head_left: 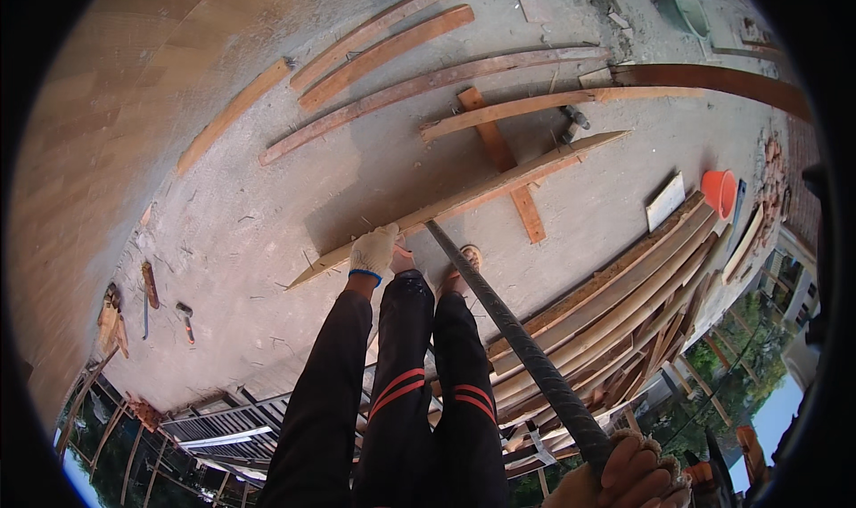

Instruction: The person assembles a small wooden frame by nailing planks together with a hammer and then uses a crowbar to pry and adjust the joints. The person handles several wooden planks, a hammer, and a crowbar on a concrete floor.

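My left hand (pixel 374 249), in a pale work glove with a blue cuff, closes on the near edge of a long wooden plank (pixel 486 191) beside my foot. The plank lies aslant, across a short cross board (pixel 528 214). In the lower right corner my right hand (pixel 629 477), also gloved, is wrapped round a long ribbed steel bar (pixel 517 334). The bar slants up and away to the left, and its far tip meets the plank's near edge just right of my left hand. My two feet stand on the near side of the plank.
More planks (pixel 437 93) lie on the concrete floor farther off. At the right is a large stack of timber (pixel 606 303), with an orange bucket (pixel 719 191) behind it. A hammer (pixel 185 321) lies far left; nails are scattered about. A metal railing (pixel 223 437) runs along the near left.
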Available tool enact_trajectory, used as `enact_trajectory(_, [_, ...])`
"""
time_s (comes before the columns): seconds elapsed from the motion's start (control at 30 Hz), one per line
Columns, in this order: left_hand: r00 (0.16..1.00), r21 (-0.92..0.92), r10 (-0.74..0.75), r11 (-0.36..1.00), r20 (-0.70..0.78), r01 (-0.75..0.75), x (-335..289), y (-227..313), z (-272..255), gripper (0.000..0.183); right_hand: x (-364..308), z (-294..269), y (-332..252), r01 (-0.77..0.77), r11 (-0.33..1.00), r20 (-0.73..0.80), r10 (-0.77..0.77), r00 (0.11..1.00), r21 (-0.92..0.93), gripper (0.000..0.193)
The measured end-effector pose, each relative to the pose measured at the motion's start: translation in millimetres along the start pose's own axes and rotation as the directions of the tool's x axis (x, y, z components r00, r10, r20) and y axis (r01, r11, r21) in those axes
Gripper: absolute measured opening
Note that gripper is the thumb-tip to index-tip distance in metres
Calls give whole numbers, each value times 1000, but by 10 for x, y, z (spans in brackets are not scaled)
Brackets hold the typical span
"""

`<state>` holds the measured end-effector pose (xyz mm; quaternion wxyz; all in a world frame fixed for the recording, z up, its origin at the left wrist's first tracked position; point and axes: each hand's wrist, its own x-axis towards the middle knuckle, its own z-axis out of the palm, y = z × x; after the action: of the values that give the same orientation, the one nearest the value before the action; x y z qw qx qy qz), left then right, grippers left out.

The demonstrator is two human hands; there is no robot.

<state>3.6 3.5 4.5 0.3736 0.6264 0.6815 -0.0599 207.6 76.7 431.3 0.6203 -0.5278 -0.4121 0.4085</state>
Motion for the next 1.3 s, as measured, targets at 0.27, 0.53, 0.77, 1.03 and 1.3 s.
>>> enact_trajectory(0.27, [999, 30, 37, 999, 9, -37, 2, -44, 90, 21, -348, -393, 955, -37, 904, 26, 53, 998, -426, 27])
enact_trajectory(0.53, [999, 23, 27, 999, 28, -28, 59, -71, 23, 18, -545, -1178, 859, -240, 952, -287, 181, 941, -188, 17])
enact_trajectory(0.77, [1000, -46, 16, 999, 14, -15, 30, -97, 83, 20, -478, -2930, 1281, -393, 914, -392, 400, 829, 100, 21])
enact_trajectory(1.03, [1000, 20, -17, 1000, 16, 16, 108, -80, -19, 16, 322, -2786, 1469, -395, 914, -359, 402, 842, 97, 14])
enact_trajectory(1.3, [1000, 135, 20, 991, -6, -19, 77, -83, 72, 18, 80, -1137, 979, -144, 989, 38, 146, 989, -34, 8])
